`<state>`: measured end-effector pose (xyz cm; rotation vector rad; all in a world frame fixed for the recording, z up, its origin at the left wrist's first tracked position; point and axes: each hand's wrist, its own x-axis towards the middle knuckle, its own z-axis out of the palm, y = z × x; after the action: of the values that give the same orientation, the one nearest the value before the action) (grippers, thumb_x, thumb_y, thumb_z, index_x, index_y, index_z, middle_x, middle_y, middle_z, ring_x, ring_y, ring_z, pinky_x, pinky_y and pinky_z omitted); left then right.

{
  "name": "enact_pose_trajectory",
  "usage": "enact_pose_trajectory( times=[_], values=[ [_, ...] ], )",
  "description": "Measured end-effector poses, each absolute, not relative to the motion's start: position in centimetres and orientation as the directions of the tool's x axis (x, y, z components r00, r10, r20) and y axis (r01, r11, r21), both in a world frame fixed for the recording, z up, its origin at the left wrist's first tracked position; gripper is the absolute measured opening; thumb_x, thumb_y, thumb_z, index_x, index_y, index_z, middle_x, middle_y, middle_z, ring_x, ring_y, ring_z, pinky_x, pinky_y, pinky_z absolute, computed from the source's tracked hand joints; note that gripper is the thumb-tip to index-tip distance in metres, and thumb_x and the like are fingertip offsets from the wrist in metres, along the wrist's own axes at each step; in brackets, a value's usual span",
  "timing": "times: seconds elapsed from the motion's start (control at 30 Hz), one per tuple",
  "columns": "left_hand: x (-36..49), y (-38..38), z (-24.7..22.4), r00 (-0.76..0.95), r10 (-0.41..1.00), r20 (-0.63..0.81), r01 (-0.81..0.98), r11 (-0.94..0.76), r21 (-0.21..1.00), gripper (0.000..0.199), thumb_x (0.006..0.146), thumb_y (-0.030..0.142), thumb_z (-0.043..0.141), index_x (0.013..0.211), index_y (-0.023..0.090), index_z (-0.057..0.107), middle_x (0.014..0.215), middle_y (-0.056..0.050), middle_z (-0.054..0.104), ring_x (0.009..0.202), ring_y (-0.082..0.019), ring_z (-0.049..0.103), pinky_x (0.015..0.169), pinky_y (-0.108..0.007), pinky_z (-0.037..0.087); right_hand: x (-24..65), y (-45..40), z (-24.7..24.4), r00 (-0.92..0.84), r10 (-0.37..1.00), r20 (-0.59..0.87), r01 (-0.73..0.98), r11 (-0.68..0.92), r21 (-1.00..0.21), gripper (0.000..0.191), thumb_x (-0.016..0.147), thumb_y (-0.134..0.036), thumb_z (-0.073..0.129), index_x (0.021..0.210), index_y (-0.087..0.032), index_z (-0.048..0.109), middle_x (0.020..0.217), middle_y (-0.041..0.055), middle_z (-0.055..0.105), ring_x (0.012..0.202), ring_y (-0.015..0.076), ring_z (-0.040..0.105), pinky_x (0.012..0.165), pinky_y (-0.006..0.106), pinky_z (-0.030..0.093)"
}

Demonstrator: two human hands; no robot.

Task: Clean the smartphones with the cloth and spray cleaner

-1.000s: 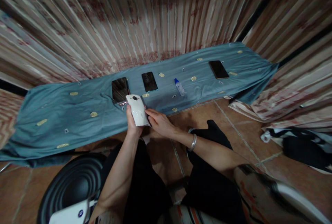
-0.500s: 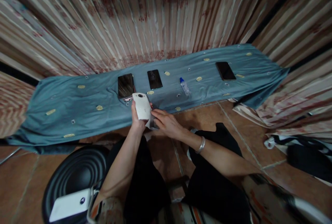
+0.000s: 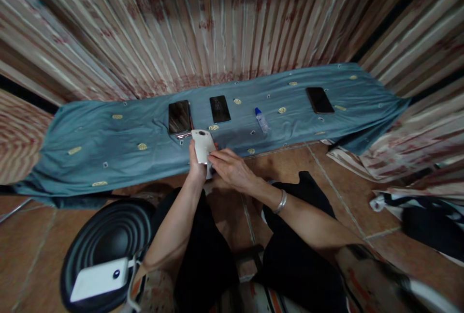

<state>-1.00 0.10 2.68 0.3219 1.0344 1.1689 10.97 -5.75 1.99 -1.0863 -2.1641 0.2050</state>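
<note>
My left hand [image 3: 196, 165] is wrapped round a white smartphone [image 3: 203, 144], its back with the round camera turned up. My right hand [image 3: 230, 168] lies over the phone's lower right part, its fingers pressed together on a thin pale wipe [image 3: 209, 172]. Most of that wipe is hidden under the fingers and phone. Just beyond the phone, a stack of dark phones [image 3: 179, 117] rests on the blue-green cloth [image 3: 123, 151]. Right of the stack is a single black phone [image 3: 220, 109]. A small clear bottle with a blue cap [image 3: 262, 120] lies farther right.
Another dark phone [image 3: 319, 100] lies toward the cloth's right end. Pleated curtains [image 3: 224, 27] hang behind the cloth-covered bench. At lower left, a white power bank [image 3: 99, 279] with a cable sits on a round black ribbed stool [image 3: 108, 231]. Dark fabric [image 3: 431, 226] lies on the tiled floor at right.
My right fingers have shifted up and left onto the phone's back. The view has moved slightly; the phone stays in my left hand.
</note>
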Motion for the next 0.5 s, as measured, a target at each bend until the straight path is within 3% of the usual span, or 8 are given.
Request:
enact_pose_trajectory(
  times=[0.13,0.33,0.5],
  values=[
    [-1.1,0.1,1.8,0.077,0.852,-0.518,-0.586,0.459,0.668,0.062,0.089,0.068,0.038,0.076,0.016,0.07,0.061,-0.008,0.067,0.084,-0.025,0.073,0.076,-0.031,0.059,9.9,-5.6,2.2,-0.417,0.736,0.534,0.637,0.655,-0.405,0.032,0.1,-0.015,0.043,0.119,-0.013,0.068,0.119,0.0135,0.068,0.108,0.0237,0.061,0.102,0.042,0.051],
    [-1.2,0.8,1.3,0.077,0.843,-0.532,-0.603,0.464,0.649,0.058,0.081,0.071,0.052,0.062,0.018,0.064,0.054,-0.004,0.062,0.063,-0.02,0.069,0.067,-0.029,0.057,8.9,-5.1,2.5,-0.439,0.728,0.527,0.618,0.67,-0.411,0.034,0.098,-0.013,0.044,0.124,-0.015,0.065,0.124,0.0131,0.067,0.113,0.0243,0.06,0.11,0.045,0.047],
    [-1.5,0.7,1.5,0.048,0.861,-0.505,-0.624,0.421,0.658,0.064,0.082,0.076,0.048,0.066,0.017,0.067,0.053,-0.002,0.062,0.053,-0.015,0.063,0.06,-0.025,0.053,8.7,-5.1,2.5,-0.432,0.715,0.55,0.593,0.685,-0.424,0.035,0.098,-0.012,0.043,0.126,-0.013,0.064,0.125,0.0147,0.066,0.115,0.0245,0.059,0.109,0.042,0.047]
  ],
)
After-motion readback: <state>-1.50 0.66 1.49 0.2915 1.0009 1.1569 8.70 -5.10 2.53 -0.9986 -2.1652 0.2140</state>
